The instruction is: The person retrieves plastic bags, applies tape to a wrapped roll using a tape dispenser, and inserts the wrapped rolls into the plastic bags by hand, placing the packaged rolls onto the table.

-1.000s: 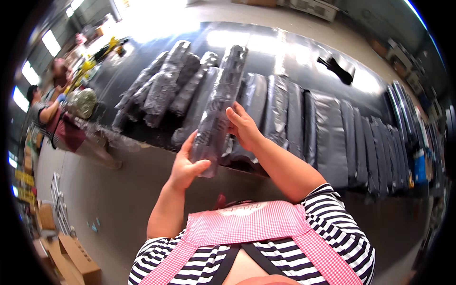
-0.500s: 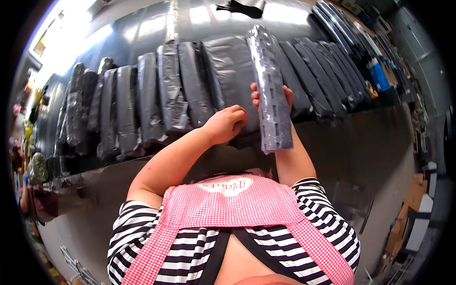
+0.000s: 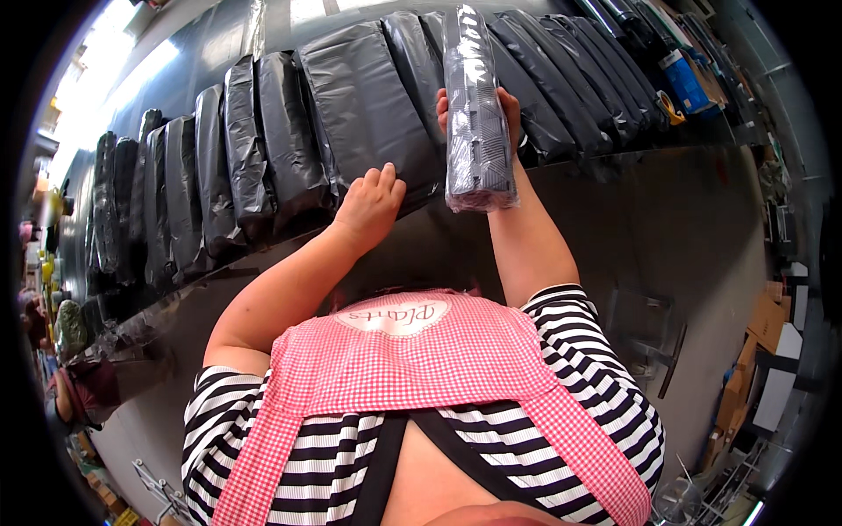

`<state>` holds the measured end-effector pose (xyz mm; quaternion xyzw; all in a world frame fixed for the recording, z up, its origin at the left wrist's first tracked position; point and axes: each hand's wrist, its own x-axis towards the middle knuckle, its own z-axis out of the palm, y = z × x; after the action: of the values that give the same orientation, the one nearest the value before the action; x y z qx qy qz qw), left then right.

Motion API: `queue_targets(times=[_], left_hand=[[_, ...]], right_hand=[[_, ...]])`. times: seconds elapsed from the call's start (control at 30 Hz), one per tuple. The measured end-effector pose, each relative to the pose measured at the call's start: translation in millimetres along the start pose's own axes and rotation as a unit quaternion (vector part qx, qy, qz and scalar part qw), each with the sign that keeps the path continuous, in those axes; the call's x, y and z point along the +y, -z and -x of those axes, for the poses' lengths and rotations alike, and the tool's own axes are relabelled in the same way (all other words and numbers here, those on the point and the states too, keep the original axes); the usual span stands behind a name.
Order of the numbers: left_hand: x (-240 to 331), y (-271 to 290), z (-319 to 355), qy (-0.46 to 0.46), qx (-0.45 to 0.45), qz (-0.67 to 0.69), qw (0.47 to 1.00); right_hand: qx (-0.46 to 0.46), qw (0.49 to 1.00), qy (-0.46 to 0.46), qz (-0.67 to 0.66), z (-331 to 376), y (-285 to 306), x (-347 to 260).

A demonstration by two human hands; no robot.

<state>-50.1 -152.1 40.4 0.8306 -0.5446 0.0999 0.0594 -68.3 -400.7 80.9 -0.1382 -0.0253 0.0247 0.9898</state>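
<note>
My right hand is closed around a roll of grey patterned sheet in clear plastic wrap. The roll stands lengthwise before me, its lower end over my wrist, and hides most of the palm. My left hand rests with its fingers laid on the lower edge of a wide flat package in black plastic; its thumb is hidden. That package lies on the table among several narrower black-wrapped packages.
More black-wrapped packages lie in a row right of the roll. A blue box and a yellow tape roll are at the table's right. Cardboard boxes stand on the floor at right. Another person in a dark red top is at far left.
My left hand has come down onto the wide black package, its curled fingers now straighter. That package looks turned and uncovered more. The roll has stayed in my right hand while the view shifted.
</note>
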Motion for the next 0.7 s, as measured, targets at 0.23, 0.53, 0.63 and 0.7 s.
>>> queue_targets(times=[0.23, 0.53, 0.63, 0.7], left_hand=[[-3.4, 8.5, 3.1, 0.018, 0.036, 0.07, 0.997], [7.3, 14.9, 5.7, 0.051, 0.055, 0.09, 0.993], [14.9, 14.0, 6.2, 0.058, 0.057, 0.054, 0.995], [17.2, 8.2, 4.4, 0.059, 0.033, 0.015, 0.998]], right_hand=[[-0.011, 1.0, -0.011, -0.004, 4.6, 15.8, -7.4], [-0.009, 0.997, -0.022, -0.068, 15.2, 30.2, -13.8], [-0.006, 0.995, -0.017, -0.094, 17.5, 32.3, -18.4], [-0.015, 0.995, -0.015, -0.099, 18.7, 34.5, -22.4]])
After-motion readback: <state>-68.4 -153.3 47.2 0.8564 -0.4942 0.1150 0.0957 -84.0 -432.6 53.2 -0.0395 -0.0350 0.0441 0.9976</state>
